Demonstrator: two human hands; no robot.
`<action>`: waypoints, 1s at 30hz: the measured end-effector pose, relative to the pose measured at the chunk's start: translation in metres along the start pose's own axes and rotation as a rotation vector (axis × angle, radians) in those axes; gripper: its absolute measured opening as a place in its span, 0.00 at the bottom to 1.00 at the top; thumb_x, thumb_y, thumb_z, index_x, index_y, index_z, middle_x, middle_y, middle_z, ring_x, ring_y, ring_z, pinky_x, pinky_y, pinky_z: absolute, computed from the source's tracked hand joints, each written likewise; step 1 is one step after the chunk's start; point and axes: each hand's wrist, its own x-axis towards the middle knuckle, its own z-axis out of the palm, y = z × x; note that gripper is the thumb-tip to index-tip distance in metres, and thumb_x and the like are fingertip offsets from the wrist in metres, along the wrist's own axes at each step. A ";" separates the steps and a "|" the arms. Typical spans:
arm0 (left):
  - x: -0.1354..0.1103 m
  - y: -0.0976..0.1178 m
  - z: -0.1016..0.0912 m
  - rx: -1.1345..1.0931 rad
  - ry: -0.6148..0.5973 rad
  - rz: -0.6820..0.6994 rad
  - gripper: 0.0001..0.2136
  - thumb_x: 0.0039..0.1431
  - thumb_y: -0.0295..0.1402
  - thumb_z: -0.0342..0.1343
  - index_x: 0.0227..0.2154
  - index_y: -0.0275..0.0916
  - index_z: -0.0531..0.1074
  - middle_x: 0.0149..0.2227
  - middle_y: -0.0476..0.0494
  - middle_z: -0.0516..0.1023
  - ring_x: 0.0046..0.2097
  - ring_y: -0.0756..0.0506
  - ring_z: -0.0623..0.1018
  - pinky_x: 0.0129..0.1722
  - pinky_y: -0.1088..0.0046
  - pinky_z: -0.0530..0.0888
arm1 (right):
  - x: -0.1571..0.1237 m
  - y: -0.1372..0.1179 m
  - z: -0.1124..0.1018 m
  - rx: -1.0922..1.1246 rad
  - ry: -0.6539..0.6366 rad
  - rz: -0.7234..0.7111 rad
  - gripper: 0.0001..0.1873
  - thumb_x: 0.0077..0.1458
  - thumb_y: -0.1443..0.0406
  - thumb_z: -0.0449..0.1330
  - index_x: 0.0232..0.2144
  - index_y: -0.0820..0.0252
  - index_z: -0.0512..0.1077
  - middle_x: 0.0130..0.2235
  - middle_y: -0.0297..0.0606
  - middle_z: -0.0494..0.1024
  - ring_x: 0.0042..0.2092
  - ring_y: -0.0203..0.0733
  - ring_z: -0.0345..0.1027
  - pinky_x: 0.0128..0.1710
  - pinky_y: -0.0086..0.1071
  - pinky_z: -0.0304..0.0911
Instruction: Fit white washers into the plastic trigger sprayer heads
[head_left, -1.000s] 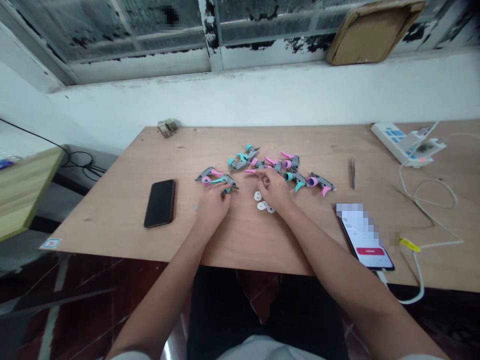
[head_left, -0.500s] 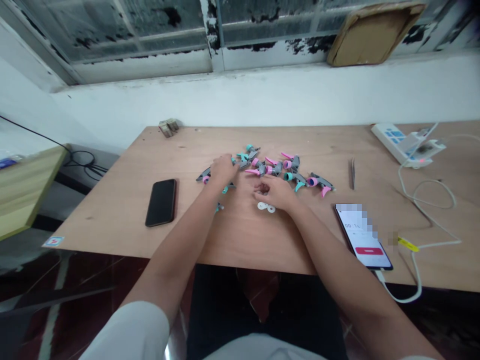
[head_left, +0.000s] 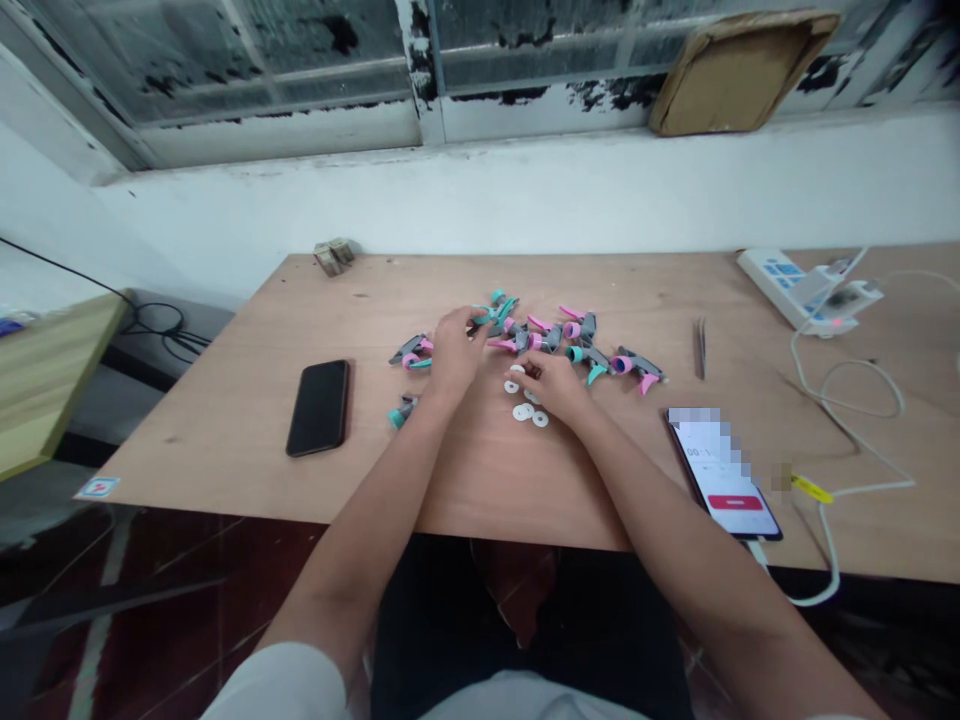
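Several spray bottle trigger heads in grey with teal or pink parts lie on the wooden table. My left hand [head_left: 457,350] has its fingers closed at a teal-and-grey trigger head [head_left: 491,315]. A pink-and-grey trigger head [head_left: 412,351] lies left of that hand, and a teal-collared trigger head [head_left: 400,412] is partly hidden by the forearm. My right hand [head_left: 553,380] pinches a white washer [head_left: 517,370] between thumb and fingertips. Under and in front of it are several loose white washers [head_left: 523,411]. More trigger heads [head_left: 637,366] lie beyond and right of this hand.
A black phone [head_left: 320,407] lies on the left. At right are tweezers [head_left: 700,348], a lit phone [head_left: 724,475] on a white cable, and a power strip [head_left: 795,290]. A small block-like bundle [head_left: 334,256] sits at the table's back left.
My left hand has moved slightly right, towards the teal-and-grey trigger head, uncovering the pieces at its left. My right hand has lifted a little and shows more white washers beneath it.
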 end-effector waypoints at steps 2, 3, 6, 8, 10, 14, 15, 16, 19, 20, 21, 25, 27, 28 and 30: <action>-0.013 0.009 -0.001 -0.003 0.077 0.027 0.09 0.65 0.31 0.62 0.47 0.43 0.75 0.47 0.41 0.81 0.51 0.41 0.79 0.57 0.59 0.76 | 0.000 -0.002 0.000 0.089 0.120 -0.011 0.13 0.64 0.54 0.63 0.37 0.57 0.80 0.31 0.35 0.81 0.31 0.42 0.73 0.35 0.35 0.69; -0.020 0.012 -0.001 -0.009 0.107 0.038 0.13 0.65 0.32 0.63 0.52 0.43 0.74 0.50 0.40 0.81 0.53 0.40 0.79 0.59 0.58 0.75 | 0.000 -0.004 0.000 0.099 0.180 -0.037 0.15 0.66 0.53 0.61 0.39 0.57 0.81 0.33 0.37 0.82 0.33 0.43 0.74 0.37 0.37 0.71; -0.035 0.018 0.001 -0.017 0.111 0.088 0.23 0.66 0.32 0.62 0.62 0.44 0.67 0.56 0.38 0.79 0.60 0.39 0.76 0.64 0.56 0.71 | 0.000 -0.008 0.000 0.084 0.300 -0.131 0.22 0.72 0.53 0.50 0.52 0.54 0.79 0.43 0.43 0.83 0.41 0.47 0.78 0.48 0.43 0.74; -0.040 0.019 0.005 -0.018 0.069 0.121 0.24 0.68 0.31 0.59 0.65 0.45 0.66 0.58 0.39 0.79 0.62 0.39 0.75 0.65 0.55 0.71 | -0.001 -0.009 0.000 0.097 0.306 -0.152 0.24 0.74 0.53 0.47 0.61 0.53 0.73 0.45 0.44 0.83 0.42 0.47 0.78 0.50 0.46 0.74; -0.042 0.018 0.009 -0.010 0.021 0.144 0.24 0.69 0.30 0.58 0.65 0.47 0.65 0.60 0.39 0.78 0.63 0.39 0.75 0.67 0.51 0.69 | -0.003 -0.010 0.001 0.126 0.312 -0.127 0.25 0.74 0.52 0.48 0.66 0.52 0.68 0.43 0.43 0.83 0.40 0.48 0.79 0.49 0.47 0.75; -0.044 0.016 0.015 -0.006 -0.034 0.172 0.23 0.69 0.28 0.57 0.65 0.48 0.67 0.61 0.40 0.78 0.62 0.40 0.77 0.66 0.49 0.71 | -0.005 -0.013 -0.002 0.097 0.421 -0.124 0.21 0.73 0.52 0.49 0.56 0.53 0.74 0.43 0.44 0.84 0.44 0.50 0.80 0.50 0.47 0.76; -0.045 0.016 0.017 -0.016 -0.046 0.193 0.23 0.69 0.28 0.56 0.65 0.47 0.67 0.61 0.40 0.78 0.62 0.40 0.77 0.65 0.52 0.72 | -0.005 -0.014 -0.004 0.073 0.448 -0.151 0.21 0.74 0.53 0.48 0.53 0.53 0.76 0.46 0.45 0.84 0.47 0.50 0.79 0.53 0.48 0.75; -0.046 0.015 0.017 -0.027 -0.056 0.221 0.23 0.68 0.27 0.56 0.65 0.46 0.68 0.61 0.40 0.78 0.62 0.41 0.77 0.64 0.54 0.74 | -0.005 -0.016 -0.006 0.049 0.467 -0.178 0.21 0.74 0.54 0.47 0.52 0.53 0.76 0.49 0.45 0.83 0.51 0.51 0.78 0.56 0.49 0.74; -0.047 0.015 0.019 -0.060 -0.065 0.307 0.24 0.67 0.23 0.54 0.64 0.44 0.70 0.60 0.40 0.78 0.63 0.42 0.76 0.65 0.57 0.74 | -0.002 -0.020 -0.010 0.005 0.467 -0.227 0.24 0.75 0.56 0.43 0.56 0.54 0.76 0.54 0.46 0.81 0.58 0.51 0.75 0.62 0.53 0.69; -0.047 0.016 0.019 -0.072 -0.067 0.322 0.24 0.66 0.21 0.54 0.63 0.43 0.71 0.60 0.39 0.78 0.62 0.43 0.76 0.65 0.57 0.74 | -0.002 -0.021 -0.010 -0.003 0.457 -0.228 0.25 0.75 0.57 0.41 0.57 0.54 0.75 0.54 0.47 0.81 0.58 0.52 0.75 0.64 0.54 0.68; -0.048 0.016 0.019 -0.084 -0.069 0.328 0.24 0.66 0.20 0.54 0.62 0.43 0.72 0.59 0.39 0.78 0.62 0.43 0.76 0.65 0.58 0.74 | -0.001 -0.021 -0.010 -0.010 0.451 -0.222 0.26 0.75 0.57 0.41 0.58 0.54 0.75 0.54 0.47 0.81 0.58 0.52 0.74 0.64 0.54 0.67; -0.048 0.015 0.020 -0.115 -0.091 0.309 0.24 0.64 0.20 0.56 0.61 0.43 0.73 0.59 0.39 0.78 0.61 0.42 0.76 0.65 0.56 0.74 | 0.001 -0.018 -0.001 0.038 0.455 -0.159 0.26 0.73 0.54 0.46 0.65 0.55 0.69 0.52 0.49 0.81 0.56 0.53 0.75 0.62 0.52 0.69; -0.048 0.013 0.020 -0.129 -0.094 0.297 0.23 0.65 0.21 0.56 0.61 0.43 0.72 0.59 0.39 0.78 0.62 0.42 0.76 0.65 0.56 0.74 | 0.001 -0.015 0.004 0.127 0.452 -0.115 0.27 0.71 0.52 0.53 0.66 0.55 0.67 0.47 0.46 0.82 0.50 0.50 0.77 0.56 0.48 0.73; -0.049 0.012 0.020 -0.137 -0.098 0.290 0.22 0.65 0.22 0.56 0.61 0.43 0.72 0.59 0.39 0.78 0.62 0.42 0.76 0.65 0.56 0.74 | 0.001 -0.013 0.006 0.173 0.455 -0.090 0.26 0.69 0.51 0.57 0.63 0.55 0.69 0.44 0.44 0.82 0.46 0.48 0.78 0.52 0.45 0.75; -0.049 0.012 0.020 -0.148 -0.112 0.268 0.21 0.66 0.23 0.56 0.60 0.43 0.72 0.58 0.39 0.79 0.62 0.42 0.77 0.64 0.55 0.74 | 0.000 -0.011 0.008 0.235 0.465 -0.054 0.21 0.67 0.50 0.61 0.54 0.54 0.76 0.40 0.40 0.82 0.41 0.45 0.78 0.44 0.41 0.77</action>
